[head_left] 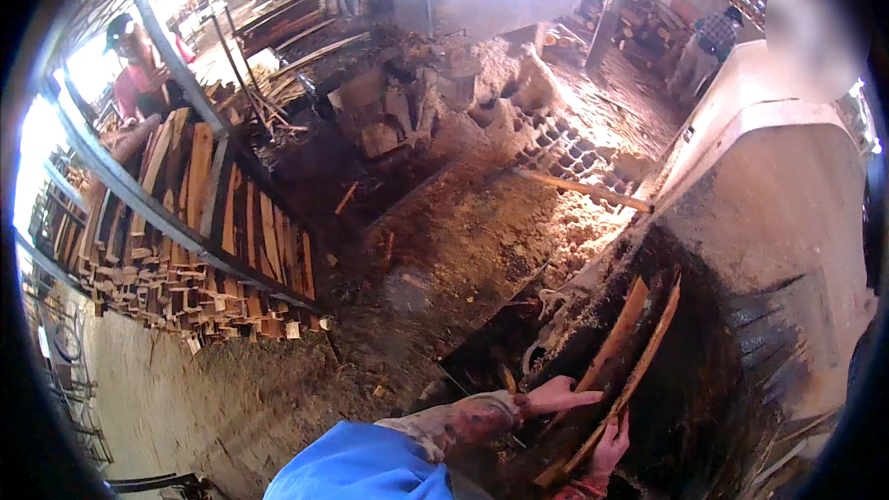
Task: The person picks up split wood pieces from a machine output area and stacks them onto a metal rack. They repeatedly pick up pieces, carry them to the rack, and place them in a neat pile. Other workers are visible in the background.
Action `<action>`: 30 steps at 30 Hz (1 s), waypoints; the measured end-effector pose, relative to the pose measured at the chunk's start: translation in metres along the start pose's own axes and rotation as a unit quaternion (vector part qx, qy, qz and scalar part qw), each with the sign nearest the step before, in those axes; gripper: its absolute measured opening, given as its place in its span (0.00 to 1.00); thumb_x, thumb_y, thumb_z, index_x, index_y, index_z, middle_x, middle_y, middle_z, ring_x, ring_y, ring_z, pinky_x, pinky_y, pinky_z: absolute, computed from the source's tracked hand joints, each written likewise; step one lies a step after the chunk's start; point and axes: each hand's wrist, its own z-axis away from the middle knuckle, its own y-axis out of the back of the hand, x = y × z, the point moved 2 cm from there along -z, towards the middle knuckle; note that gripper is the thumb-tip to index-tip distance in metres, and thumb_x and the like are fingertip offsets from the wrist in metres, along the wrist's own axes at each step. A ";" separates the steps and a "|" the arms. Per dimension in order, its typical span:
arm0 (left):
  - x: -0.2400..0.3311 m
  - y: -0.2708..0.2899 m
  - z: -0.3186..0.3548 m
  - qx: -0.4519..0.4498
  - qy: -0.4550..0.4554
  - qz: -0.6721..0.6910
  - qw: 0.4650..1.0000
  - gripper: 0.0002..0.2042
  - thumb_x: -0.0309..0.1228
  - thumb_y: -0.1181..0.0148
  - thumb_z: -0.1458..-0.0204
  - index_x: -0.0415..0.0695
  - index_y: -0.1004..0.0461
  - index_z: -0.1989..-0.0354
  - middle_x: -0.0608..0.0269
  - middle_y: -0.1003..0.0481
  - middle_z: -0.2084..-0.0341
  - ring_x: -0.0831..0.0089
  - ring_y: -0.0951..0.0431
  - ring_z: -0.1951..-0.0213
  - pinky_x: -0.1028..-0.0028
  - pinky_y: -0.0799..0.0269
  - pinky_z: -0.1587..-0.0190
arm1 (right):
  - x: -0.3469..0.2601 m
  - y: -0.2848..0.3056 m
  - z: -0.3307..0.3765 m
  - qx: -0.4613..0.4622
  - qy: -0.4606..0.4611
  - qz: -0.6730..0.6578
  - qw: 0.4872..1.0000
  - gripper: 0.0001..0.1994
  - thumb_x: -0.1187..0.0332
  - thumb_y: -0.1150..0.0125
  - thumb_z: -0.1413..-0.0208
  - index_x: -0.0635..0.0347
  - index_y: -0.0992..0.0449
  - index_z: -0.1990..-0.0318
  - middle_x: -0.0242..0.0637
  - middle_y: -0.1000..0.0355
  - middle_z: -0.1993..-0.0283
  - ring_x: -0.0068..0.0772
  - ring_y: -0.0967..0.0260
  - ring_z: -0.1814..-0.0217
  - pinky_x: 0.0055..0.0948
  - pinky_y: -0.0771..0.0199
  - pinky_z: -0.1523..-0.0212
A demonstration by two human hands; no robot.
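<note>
Two long, rough-edged wooden strips slant up and away from me at the lower right. My left hand (557,395) reaches across the wider wooden strip (615,337) and is closed over its lower part, one finger lying across the top. Around the narrower, bark-edged wooden strip (654,348) my right hand (610,447) is closed from the right side, fingers pointing up. Both strips lean over a dark hollow beside a big dusty machine housing (769,176). A blue sleeve and a stained forearm cover show on my left arm; most of my right forearm is hidden.
A metal rack (208,245) full of stacked wooden strips stands at the left. Sawdust (593,264) heaps up ahead, with a wooden pole (585,189) lying across it. One person (143,74) is behind the rack; another person (708,46) bends near logs at the far right.
</note>
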 end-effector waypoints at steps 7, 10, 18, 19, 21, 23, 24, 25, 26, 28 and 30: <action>-0.013 -0.026 -0.047 0.065 -0.163 -0.085 0.981 0.36 0.60 0.37 0.69 0.35 0.26 0.63 0.49 0.24 0.72 0.56 0.23 0.67 0.65 0.30 0.63 | 0.008 0.005 -0.024 -0.016 0.015 0.083 0.996 0.22 0.62 0.54 0.41 0.68 0.39 0.44 0.46 0.38 0.44 0.38 0.40 0.44 0.30 0.42 0.44; 0.011 -0.019 -0.021 0.058 -0.067 -0.135 0.987 0.38 0.62 0.38 0.70 0.34 0.26 0.64 0.47 0.24 0.71 0.56 0.23 0.66 0.65 0.30 0.63 | 0.014 0.007 -0.023 -0.017 0.040 0.117 0.992 0.23 0.59 0.54 0.41 0.67 0.39 0.43 0.48 0.40 0.43 0.42 0.42 0.42 0.33 0.43 0.43; -0.003 -0.013 -0.025 0.085 -0.066 -0.140 0.984 0.38 0.61 0.38 0.70 0.29 0.26 0.68 0.44 0.25 0.74 0.57 0.23 0.66 0.64 0.30 0.65 | 0.016 -0.010 0.011 0.050 0.099 0.199 0.974 0.21 0.66 0.51 0.45 0.68 0.37 0.46 0.52 0.42 0.43 0.50 0.45 0.41 0.38 0.46 0.41; -0.007 -0.021 -0.032 0.071 -0.051 -0.159 0.983 0.38 0.60 0.37 0.70 0.30 0.26 0.68 0.44 0.25 0.74 0.58 0.23 0.66 0.64 0.30 0.65 | 0.009 -0.010 0.019 0.055 0.096 0.190 0.976 0.21 0.68 0.50 0.47 0.68 0.36 0.46 0.52 0.42 0.43 0.50 0.45 0.41 0.38 0.46 0.41; 0.008 -0.021 -0.023 0.067 -0.092 -0.092 0.989 0.35 0.57 0.35 0.70 0.30 0.26 0.69 0.45 0.24 0.73 0.59 0.23 0.66 0.65 0.30 0.64 | -0.006 -0.012 0.026 0.080 0.078 0.206 0.972 0.21 0.70 0.49 0.50 0.67 0.35 0.46 0.52 0.41 0.44 0.50 0.45 0.41 0.38 0.45 0.41; -0.007 -0.012 -0.033 0.148 -0.025 -0.166 0.975 0.36 0.57 0.35 0.71 0.30 0.26 0.67 0.44 0.24 0.70 0.58 0.23 0.62 0.65 0.29 0.61 | -0.023 -0.024 0.027 0.080 0.093 0.221 0.968 0.22 0.71 0.47 0.51 0.66 0.35 0.47 0.52 0.41 0.44 0.50 0.44 0.42 0.38 0.43 0.42; -0.006 -0.014 -0.039 0.128 -0.031 -0.159 0.979 0.35 0.54 0.34 0.70 0.29 0.26 0.65 0.44 0.24 0.69 0.59 0.23 0.62 0.66 0.28 0.61 | -0.019 -0.021 0.026 0.092 0.101 0.218 0.966 0.22 0.71 0.46 0.52 0.65 0.35 0.47 0.51 0.41 0.44 0.50 0.43 0.42 0.37 0.42 0.43; 0.001 -0.014 -0.039 0.110 -0.062 -0.118 0.985 0.34 0.52 0.33 0.70 0.29 0.26 0.65 0.44 0.24 0.69 0.60 0.22 0.62 0.67 0.28 0.61 | -0.018 -0.021 0.027 0.104 0.089 0.208 0.969 0.22 0.71 0.45 0.52 0.65 0.34 0.47 0.51 0.40 0.45 0.50 0.43 0.42 0.37 0.42 0.43; 0.002 -0.019 -0.037 0.092 -0.086 -0.072 0.989 0.32 0.50 0.33 0.69 0.29 0.27 0.65 0.45 0.24 0.69 0.61 0.22 0.63 0.67 0.28 0.61 | -0.019 -0.018 0.031 0.114 0.077 0.199 0.970 0.22 0.71 0.44 0.53 0.65 0.34 0.47 0.50 0.40 0.45 0.49 0.42 0.43 0.37 0.41 0.43; -0.026 -0.012 -0.058 0.139 -0.090 -0.101 0.981 0.29 0.47 0.33 0.68 0.31 0.26 0.65 0.49 0.23 0.70 0.65 0.22 0.63 0.68 0.28 0.61 | -0.032 -0.020 0.034 0.112 0.064 0.201 0.971 0.22 0.71 0.43 0.53 0.65 0.34 0.48 0.50 0.39 0.47 0.49 0.42 0.43 0.36 0.40 0.43; 0.006 -0.028 -0.040 0.092 -0.112 -0.083 0.986 0.18 0.37 0.34 0.59 0.34 0.25 0.65 0.60 0.22 0.70 0.77 0.24 0.68 0.74 0.29 0.63 | -0.025 -0.008 0.040 0.139 0.048 0.203 0.968 0.21 0.71 0.43 0.53 0.66 0.33 0.49 0.49 0.39 0.47 0.49 0.40 0.45 0.35 0.39 0.45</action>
